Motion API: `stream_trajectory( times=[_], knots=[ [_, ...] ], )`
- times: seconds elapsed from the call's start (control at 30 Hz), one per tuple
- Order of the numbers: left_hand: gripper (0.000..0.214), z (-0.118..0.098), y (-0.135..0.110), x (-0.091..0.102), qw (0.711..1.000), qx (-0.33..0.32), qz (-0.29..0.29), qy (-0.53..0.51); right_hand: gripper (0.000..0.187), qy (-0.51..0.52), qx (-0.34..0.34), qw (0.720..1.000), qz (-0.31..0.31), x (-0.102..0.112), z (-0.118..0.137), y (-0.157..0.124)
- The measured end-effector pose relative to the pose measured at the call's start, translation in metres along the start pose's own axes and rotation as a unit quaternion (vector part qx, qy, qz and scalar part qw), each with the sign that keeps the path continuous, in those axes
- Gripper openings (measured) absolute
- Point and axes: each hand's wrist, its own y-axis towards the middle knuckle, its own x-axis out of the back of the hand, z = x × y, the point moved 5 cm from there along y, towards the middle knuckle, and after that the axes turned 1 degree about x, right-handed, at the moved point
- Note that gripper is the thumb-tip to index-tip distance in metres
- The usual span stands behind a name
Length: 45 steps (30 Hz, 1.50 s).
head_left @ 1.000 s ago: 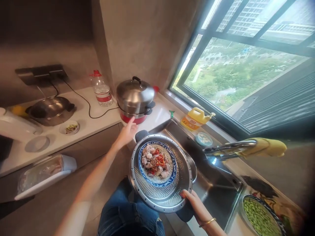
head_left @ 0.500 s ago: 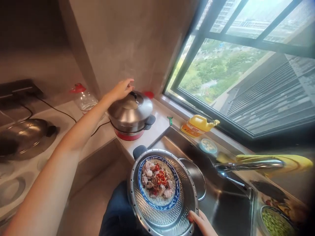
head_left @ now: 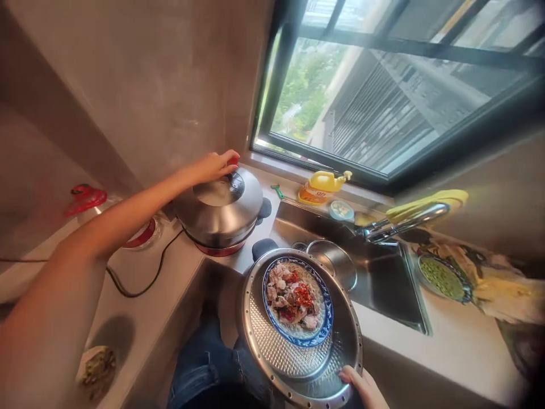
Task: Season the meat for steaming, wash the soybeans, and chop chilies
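My left hand (head_left: 218, 165) reaches over the steel pot lid (head_left: 221, 200) and its fingers close on the black knob on top. The lid covers a red-based electric pot (head_left: 217, 247) in the counter corner. Low in the view, my right hand (head_left: 361, 387) grips the near rim of a perforated steel steamer tray (head_left: 276, 352). In that tray sits a blue-rimmed plate (head_left: 323, 332) of meat pieces with chopped red chili. The tray hangs over my lap, just off the counter edge.
A steel sink (head_left: 383, 284) with a tap (head_left: 398, 222) and a small steel bowl (head_left: 334, 264) lies right of the pot. A yellow oil bottle (head_left: 319, 186) stands by the window. A bowl of green beans (head_left: 443, 277) is right, a water jug (head_left: 91, 199) left.
My left hand rose from beside the tray to the lid's knob and now grips it. The view swung right toward the sink; the tray stayed in my right hand.
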Motion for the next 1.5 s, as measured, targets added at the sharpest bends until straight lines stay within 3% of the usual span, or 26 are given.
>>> stream_trajectory(
  times=[0.23, 0.47, 0.7, 1.03, 1.13, 1.37, 1.5],
  knots=[
    [0.067, 0.002, 0.014, 0.0, 0.988, -0.11, -0.004, 0.111, 0.03, 0.049, 0.01, 0.998, -0.039, -0.033, -0.02, -0.036],
    [0.071, 0.019, 0.003, 0.006, 0.981, -0.188, 0.024, 0.03, 0.031, 0.051, 0.012, 0.997, -0.061, -0.046, -0.031, -0.047],
    [0.088, 0.025, -0.006, 0.013, 0.985, -0.144, 0.035, -0.089, 0.029, 0.038, 0.028, 0.996, -0.078, -0.051, -0.025, -0.055],
    [0.082, 0.017, -0.013, 0.018, 0.992, -0.11, 0.034, -0.047, 0.027, 0.082, -0.004, 0.993, -0.082, -0.058, -0.011, -0.072],
    [0.082, 0.019, -0.012, 0.036, 0.993, -0.107, 0.006, -0.049, 0.026, 0.078, -0.002, 0.995, -0.068, -0.058, -0.005, -0.075],
    [0.084, 0.024, -0.003, 0.111, 0.99, -0.101, -0.08, -0.052, 0.028, 0.059, 0.009, 0.997, -0.054, -0.054, 0.018, -0.083],
    [0.09, 0.038, 0.008, 0.134, 0.987, -0.109, -0.098, -0.066, 0.027, 0.055, 0.019, 0.997, -0.058, -0.05, 0.039, -0.089]
  ],
)
